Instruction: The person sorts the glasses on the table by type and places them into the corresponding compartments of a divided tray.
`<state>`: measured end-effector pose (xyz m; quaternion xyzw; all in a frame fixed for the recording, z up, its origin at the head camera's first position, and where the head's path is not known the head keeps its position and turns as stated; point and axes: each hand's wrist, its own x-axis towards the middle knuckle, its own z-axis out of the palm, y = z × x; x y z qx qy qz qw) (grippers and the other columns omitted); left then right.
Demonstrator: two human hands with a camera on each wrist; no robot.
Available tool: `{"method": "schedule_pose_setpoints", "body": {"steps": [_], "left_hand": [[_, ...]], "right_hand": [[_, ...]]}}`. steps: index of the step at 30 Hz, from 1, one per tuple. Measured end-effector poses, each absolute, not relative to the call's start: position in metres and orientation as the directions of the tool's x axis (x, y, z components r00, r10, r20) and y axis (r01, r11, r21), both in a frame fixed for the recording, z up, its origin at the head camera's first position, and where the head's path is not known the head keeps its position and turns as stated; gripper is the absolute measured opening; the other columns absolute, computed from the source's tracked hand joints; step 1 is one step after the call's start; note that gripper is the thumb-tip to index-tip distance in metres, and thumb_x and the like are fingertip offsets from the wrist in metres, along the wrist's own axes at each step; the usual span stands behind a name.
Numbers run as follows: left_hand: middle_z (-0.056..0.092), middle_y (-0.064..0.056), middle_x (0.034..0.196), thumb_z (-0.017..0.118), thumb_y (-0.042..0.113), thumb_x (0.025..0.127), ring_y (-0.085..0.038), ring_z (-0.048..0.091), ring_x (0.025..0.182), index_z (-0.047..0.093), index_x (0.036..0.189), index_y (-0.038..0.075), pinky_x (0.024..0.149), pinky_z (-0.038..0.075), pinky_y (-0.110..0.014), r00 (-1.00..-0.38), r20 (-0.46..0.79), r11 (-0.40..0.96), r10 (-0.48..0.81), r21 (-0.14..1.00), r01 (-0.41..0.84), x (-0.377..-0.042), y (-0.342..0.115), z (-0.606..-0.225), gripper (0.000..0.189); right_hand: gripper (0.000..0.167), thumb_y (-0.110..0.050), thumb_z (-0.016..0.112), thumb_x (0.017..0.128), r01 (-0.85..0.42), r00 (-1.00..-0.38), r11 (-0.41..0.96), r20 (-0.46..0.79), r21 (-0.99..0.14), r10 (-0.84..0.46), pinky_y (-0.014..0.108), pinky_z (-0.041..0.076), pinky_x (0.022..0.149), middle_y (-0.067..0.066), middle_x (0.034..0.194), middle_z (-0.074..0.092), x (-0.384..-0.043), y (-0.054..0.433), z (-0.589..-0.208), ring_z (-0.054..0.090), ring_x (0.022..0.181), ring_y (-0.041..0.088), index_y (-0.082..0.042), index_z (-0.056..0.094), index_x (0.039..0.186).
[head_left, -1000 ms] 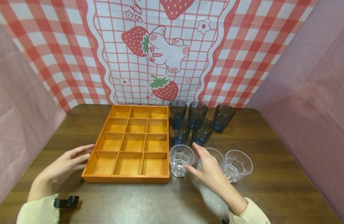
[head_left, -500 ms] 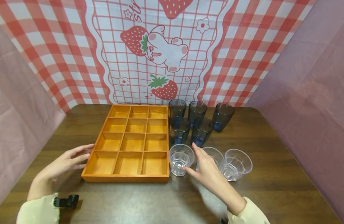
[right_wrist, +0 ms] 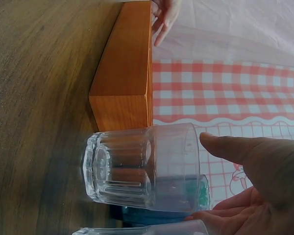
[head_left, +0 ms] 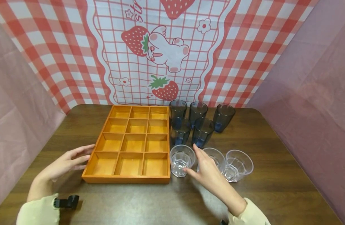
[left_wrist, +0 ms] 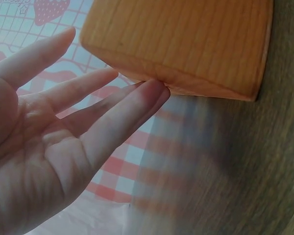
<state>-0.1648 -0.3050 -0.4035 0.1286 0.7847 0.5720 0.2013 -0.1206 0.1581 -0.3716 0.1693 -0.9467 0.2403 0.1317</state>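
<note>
My left hand (head_left: 66, 162) is at the left side of a wooden tray (head_left: 127, 179) divided into several square compartments. In the left wrist view, the extended fingers (left_wrist: 120, 115) touch the lower edge of its wall. My right hand (head_left: 207, 167) hovers at a clear plastic cup (head_left: 180, 167), which stands upright against the tray's front right corner. From the right wrist, the thumb (right_wrist: 230, 147) lies just off the cup's rim, with the other fingers spread on its opposite side. A second clear cup (head_left: 215, 156), partly hidden behind the right hand, stands beside a third clear cup (head_left: 239, 168).
Several dark blue-tinted glasses stand behind the clear cups, among them a front one (head_left: 203, 132) and a rightmost one (head_left: 224, 118). A checked strawberry cloth (head_left: 239, 62) hangs at the back of the wooden table (head_left: 127, 204). A black strap (head_left: 66, 202) sits at the left sleeve.
</note>
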Motion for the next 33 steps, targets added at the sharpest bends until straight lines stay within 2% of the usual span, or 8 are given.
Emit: {"method": "schedule_pose_setpoints", "body": {"steps": [12,22,33], "left_hand": [[0.016,-0.043,0.149,0.045,0.015,0.103,0.014,0.051,0.108,0.014,0.148,-0.015,0.088,0.056,-0.031,-0.880,-0.164,0.322,0.446,0.947,-0.013,-0.167,-0.306,-0.407,0.062],[0.013,-0.043,0.150,0.050,0.015,0.101,0.009,0.056,0.106,0.011,0.150,-0.012,0.086,0.055,-0.024,-0.877,-0.194,0.328,0.439,0.944,-0.045,-0.165,-0.307,-0.409,0.068],[0.018,-0.041,0.149,0.053,0.015,0.100,0.007,0.057,0.105,0.013,0.151,-0.009,0.085,0.055,-0.024,-0.885,-0.179,0.336,0.430,0.941,-0.027,-0.163,-0.305,-0.411,0.069]], "right_hand": [[0.082,-0.022,0.085,0.072,-0.392,-0.902,0.827,0.342,-0.403,-0.262,0.052,0.046,0.101,0.032,0.131,0.055,-0.121,0.158,-0.373,0.056,0.119,0.044,0.014,0.046,0.134],[0.080,-0.020,0.085,0.072,-0.378,-0.914,0.833,0.306,-0.404,-0.266,0.053,0.045,0.102,0.033,0.132,0.054,-0.121,0.152,-0.372,0.054,0.121,0.044,0.015,0.046,0.133],[0.080,-0.022,0.087,0.069,-0.370,-0.902,0.868,0.352,-0.330,-0.250,0.048,0.049,0.099,0.029,0.125,0.059,-0.123,0.146,-0.374,0.059,0.115,0.040,0.015,0.050,0.129]]}}
